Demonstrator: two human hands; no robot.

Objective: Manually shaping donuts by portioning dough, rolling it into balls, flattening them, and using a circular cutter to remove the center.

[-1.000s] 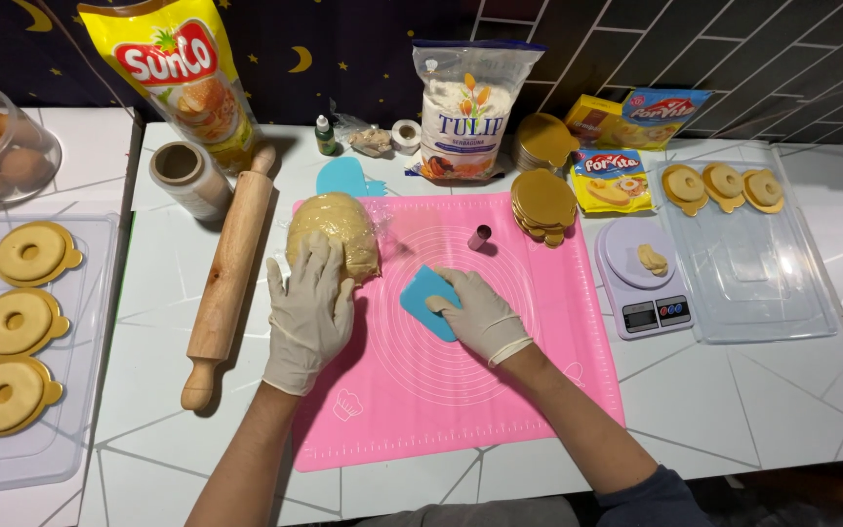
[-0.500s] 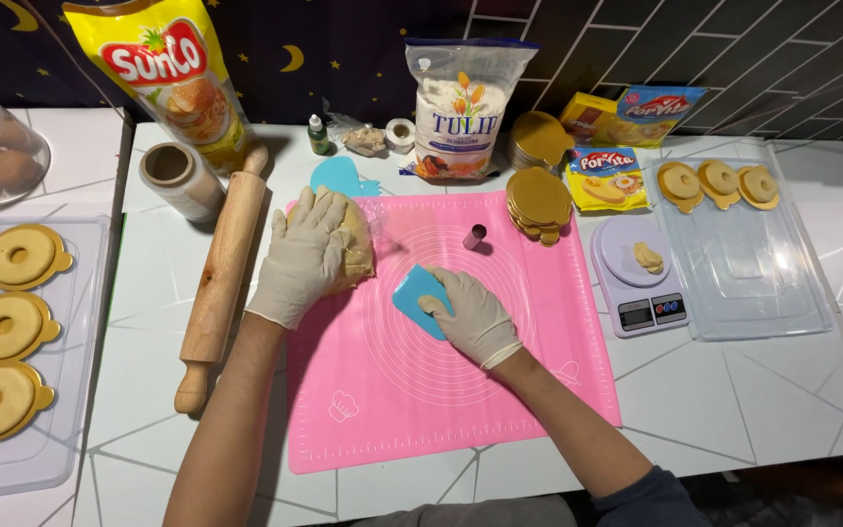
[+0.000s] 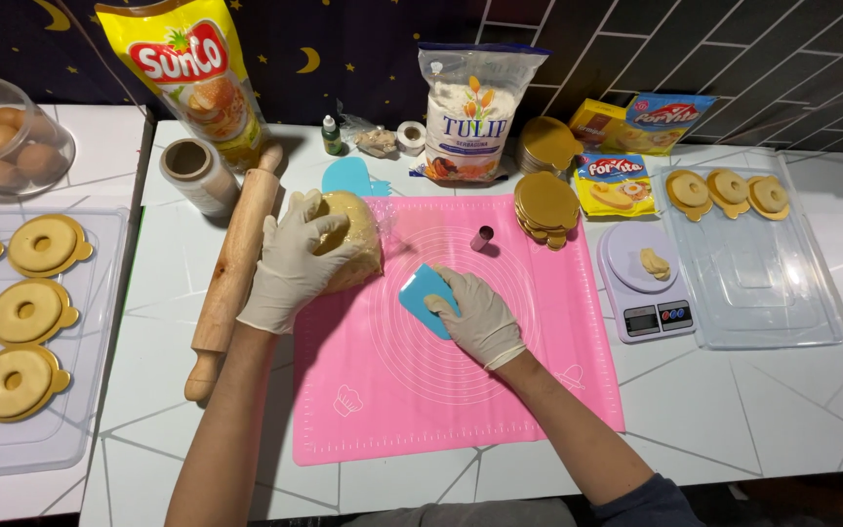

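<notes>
Two gloved hands work on a pink mat spread over a white table. Left hand lies spread over a lump of pale dough, fingers apart and cupped on its top and near side; the dough sits at the mat's far left corner, just beside a wooden rolling pin. Right hand is closed on a blue scraper, fingers pressing the blade flat to the mat, near the dough but apart from it.

Judgement: the dough looks soft, dense and somewhat sticky; it should yield under pressure and tear if pulled by an edge. Best hold is a broad cupped palm over the top or under the mass, not a pinch. The scraper appears thin, stiff and light, best held along its upper edge.

A small scale with a scrap of dough stands right of the mat. Ring-shaped pastries on gold boards fill a tray at far left.
</notes>
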